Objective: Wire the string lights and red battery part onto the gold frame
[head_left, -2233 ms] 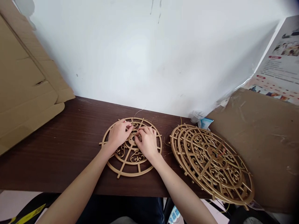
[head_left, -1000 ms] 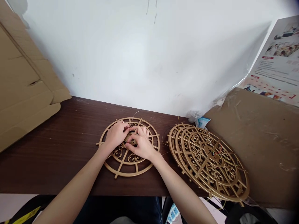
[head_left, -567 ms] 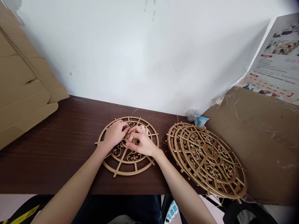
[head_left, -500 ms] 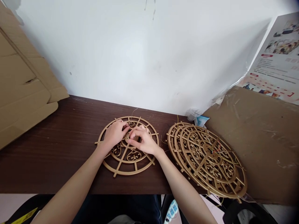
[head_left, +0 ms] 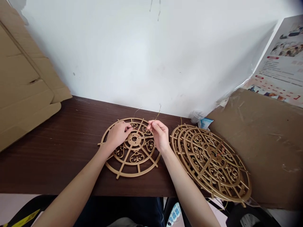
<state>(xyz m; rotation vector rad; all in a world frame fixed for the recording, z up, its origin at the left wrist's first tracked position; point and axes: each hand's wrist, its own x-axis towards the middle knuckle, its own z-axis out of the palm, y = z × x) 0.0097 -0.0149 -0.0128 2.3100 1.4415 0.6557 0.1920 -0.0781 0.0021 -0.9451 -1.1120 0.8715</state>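
A round gold openwork disc (head_left: 132, 148) lies flat on the dark wooden table (head_left: 59, 151). My left hand (head_left: 117, 135) rests on its upper left part, fingers curled in a pinch near the hub, with a thin wire end (head_left: 135, 113) rising by them. My right hand (head_left: 159, 135) is over the disc's right rim, thumb and fingers pinched on a thin gold wire (head_left: 158, 113) that runs from the hub up past the fingers.
A stack of similar gold discs (head_left: 210, 164) lies to the right, overhanging the table's front edge. Brown cardboard (head_left: 265, 145) with plastic wrap lies behind it, a printed poster (head_left: 281, 60) above. Flattened cardboard (head_left: 23, 82) leans at the left. A white wall stands behind.
My right hand has left the disc's hub and moved right and up, drawing the thin wire out. The hub now shows. My left hand has stayed put.
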